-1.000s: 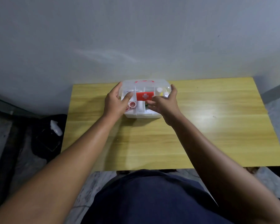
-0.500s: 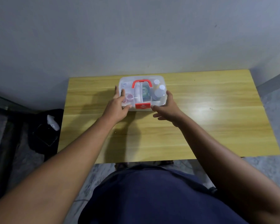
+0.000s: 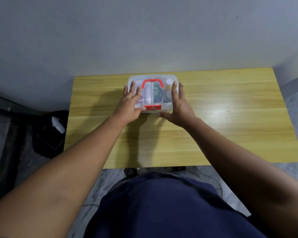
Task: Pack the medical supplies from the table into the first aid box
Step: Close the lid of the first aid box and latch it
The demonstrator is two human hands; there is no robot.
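Head view: you are pressing the box [image 3: 152,93] lid shut, left hand [image 3: 130,104] and right hand [image 3: 178,104] flat, grasping nothing; next, likely snapping the red latch [image 3: 152,107].

the left hand [image 3: 129,104] covers the left part of the first aid box [image 3: 169,107] lid; the right hand [image 3: 179,107] hides its right wall. contents seen through the clear lid are hazy: a dark packet [image 3: 157,95] bears lettering too blurred to read, and the white rounded items cannot be identified. both forearms run off the lower edge. the dark heap [image 3: 48,140] on the floor left of the surface [image 3: 230,131] is indistinct.
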